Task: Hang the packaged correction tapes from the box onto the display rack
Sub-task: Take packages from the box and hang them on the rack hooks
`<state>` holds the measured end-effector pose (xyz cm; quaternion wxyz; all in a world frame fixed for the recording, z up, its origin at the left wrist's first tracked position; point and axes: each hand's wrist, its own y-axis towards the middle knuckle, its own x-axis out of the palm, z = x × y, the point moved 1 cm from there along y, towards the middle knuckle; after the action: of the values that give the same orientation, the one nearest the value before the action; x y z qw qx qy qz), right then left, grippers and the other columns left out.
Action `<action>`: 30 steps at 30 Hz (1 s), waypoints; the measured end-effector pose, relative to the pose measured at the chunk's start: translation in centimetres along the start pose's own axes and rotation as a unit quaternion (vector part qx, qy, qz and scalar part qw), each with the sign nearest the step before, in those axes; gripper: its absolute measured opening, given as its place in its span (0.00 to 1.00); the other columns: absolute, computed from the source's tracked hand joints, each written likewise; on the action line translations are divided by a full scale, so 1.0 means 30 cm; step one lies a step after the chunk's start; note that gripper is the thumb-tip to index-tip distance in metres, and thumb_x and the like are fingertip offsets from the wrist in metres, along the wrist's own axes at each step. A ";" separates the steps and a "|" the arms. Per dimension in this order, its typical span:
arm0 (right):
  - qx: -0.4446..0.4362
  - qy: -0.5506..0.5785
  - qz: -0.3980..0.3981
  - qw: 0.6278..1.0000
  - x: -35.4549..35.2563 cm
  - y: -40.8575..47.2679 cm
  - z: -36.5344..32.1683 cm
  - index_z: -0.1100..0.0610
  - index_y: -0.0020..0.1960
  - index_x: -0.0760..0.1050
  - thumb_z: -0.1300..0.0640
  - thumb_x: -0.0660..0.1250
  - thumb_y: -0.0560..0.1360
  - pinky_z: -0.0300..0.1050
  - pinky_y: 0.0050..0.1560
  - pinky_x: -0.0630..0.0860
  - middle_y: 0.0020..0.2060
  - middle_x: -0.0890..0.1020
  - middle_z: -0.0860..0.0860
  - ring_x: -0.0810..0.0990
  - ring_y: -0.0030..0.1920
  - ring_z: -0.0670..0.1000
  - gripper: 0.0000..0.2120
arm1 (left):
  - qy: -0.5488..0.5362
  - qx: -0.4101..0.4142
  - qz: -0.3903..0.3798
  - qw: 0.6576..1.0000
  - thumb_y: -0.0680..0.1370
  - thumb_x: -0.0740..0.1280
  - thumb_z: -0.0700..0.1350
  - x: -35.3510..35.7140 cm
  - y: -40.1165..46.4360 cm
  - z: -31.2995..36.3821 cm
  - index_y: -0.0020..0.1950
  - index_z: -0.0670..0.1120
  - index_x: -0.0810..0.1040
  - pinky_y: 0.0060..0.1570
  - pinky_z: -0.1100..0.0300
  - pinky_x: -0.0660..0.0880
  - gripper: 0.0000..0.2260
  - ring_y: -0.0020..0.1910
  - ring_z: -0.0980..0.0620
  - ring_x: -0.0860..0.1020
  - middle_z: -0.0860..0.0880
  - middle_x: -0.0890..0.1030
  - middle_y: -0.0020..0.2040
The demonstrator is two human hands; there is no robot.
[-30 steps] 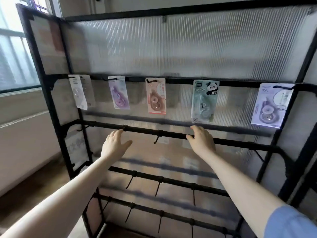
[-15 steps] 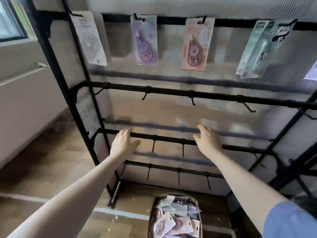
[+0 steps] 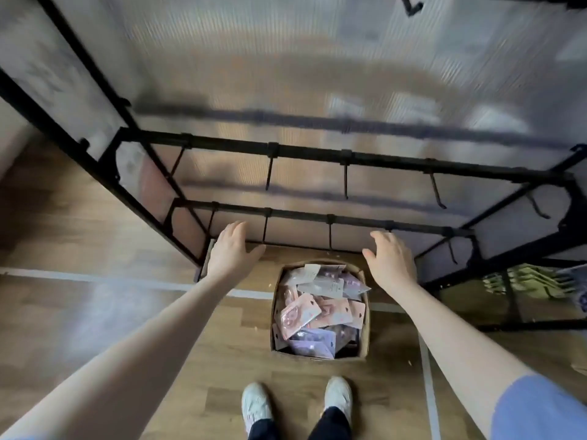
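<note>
Both hands, left (image 3: 233, 249) and right (image 3: 390, 261), hover empty with relaxed fingers; box (image 3: 318, 308) of correction tapes (image 3: 301, 314) lies below, midway between them.

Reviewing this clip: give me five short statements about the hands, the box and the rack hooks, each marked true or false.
1. Both hands are empty. True: the left hand and right hand hold nothing, fingers straight.
2. The cardboard box sits on the floor in front of the feet. True.
3. The box is empty. False: it holds packaged correction tapes.
4. Packages hang from the hooks of the lowest two bars. False: those hooks are bare.
5. The person is barefoot. False: they wear light shoes.
</note>
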<state>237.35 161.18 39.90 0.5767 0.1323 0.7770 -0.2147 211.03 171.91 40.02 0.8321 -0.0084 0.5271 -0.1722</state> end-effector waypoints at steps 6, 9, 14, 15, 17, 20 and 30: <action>0.042 -0.020 -0.072 0.996 0.391 -0.016 0.212 0.59 0.65 0.70 0.55 0.61 0.78 0.51 0.58 0.69 0.61 0.75 0.58 0.73 0.60 0.60 0.17 | 0.028 -0.001 -0.112 0.993 0.78 0.63 0.53 0.426 -0.007 -0.116 0.73 0.44 0.61 0.70 0.54 0.58 0.27 0.72 0.48 0.59 0.46 0.62 0.73; 0.058 -0.019 -0.103 0.993 0.598 -0.043 0.304 0.60 0.65 0.70 0.56 0.62 0.77 0.51 0.55 0.70 0.60 0.76 0.59 0.74 0.59 0.61 0.18 | 0.049 -0.001 -0.157 0.986 0.78 0.62 0.53 0.630 -0.015 -0.196 0.74 0.45 0.59 0.70 0.54 0.58 0.28 0.73 0.48 0.59 0.47 0.61 0.74; 0.070 -0.016 -0.164 0.984 0.891 -0.087 0.425 0.60 0.62 0.72 0.57 0.62 0.77 0.51 0.52 0.71 0.58 0.76 0.60 0.73 0.58 0.61 0.15 | 0.075 -0.016 -0.201 0.977 0.77 0.63 0.49 0.902 -0.030 -0.302 0.71 0.44 0.63 0.64 0.54 0.61 0.24 0.70 0.46 0.62 0.46 0.65 0.71; 0.080 -0.014 -0.174 0.981 0.933 -0.092 0.442 0.60 0.63 0.71 0.57 0.62 0.77 0.51 0.52 0.71 0.58 0.75 0.60 0.73 0.58 0.61 0.15 | 0.080 -0.016 -0.207 0.975 0.77 0.64 0.48 0.945 -0.035 -0.316 0.71 0.44 0.64 0.63 0.54 0.62 0.24 0.69 0.46 0.63 0.46 0.66 0.70; 0.094 -0.008 -0.194 0.976 0.998 -0.093 0.468 0.59 0.64 0.70 0.57 0.62 0.77 0.50 0.54 0.70 0.60 0.74 0.59 0.72 0.60 0.61 0.16 | 0.092 -0.009 -0.232 0.968 0.76 0.65 0.50 1.018 -0.040 -0.337 0.72 0.45 0.62 0.64 0.54 0.62 0.26 0.70 0.47 0.61 0.48 0.65 0.71; 0.096 0.000 -0.205 0.974 1.074 -0.068 0.491 0.59 0.65 0.69 0.56 0.62 0.77 0.50 0.55 0.70 0.61 0.74 0.59 0.73 0.60 0.61 0.17 | 0.111 0.017 -0.268 0.957 0.76 0.65 0.53 1.107 -0.018 -0.351 0.75 0.47 0.58 0.69 0.53 0.58 0.31 0.74 0.48 0.56 0.48 0.59 0.75; 0.137 0.084 -0.203 0.966 1.325 0.087 0.525 0.61 0.64 0.70 0.56 0.62 0.77 0.55 0.55 0.74 0.61 0.74 0.60 0.72 0.60 0.61 0.17 | 0.157 0.166 -0.290 0.929 0.79 0.61 0.53 1.360 0.183 -0.283 0.76 0.50 0.56 0.70 0.53 0.55 0.27 0.75 0.50 0.53 0.51 0.58 0.76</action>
<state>239.83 154.13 -2.29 0.4298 0.0671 0.7965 -0.4199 220.79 166.46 -0.49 0.6420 0.0041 0.5897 -0.4900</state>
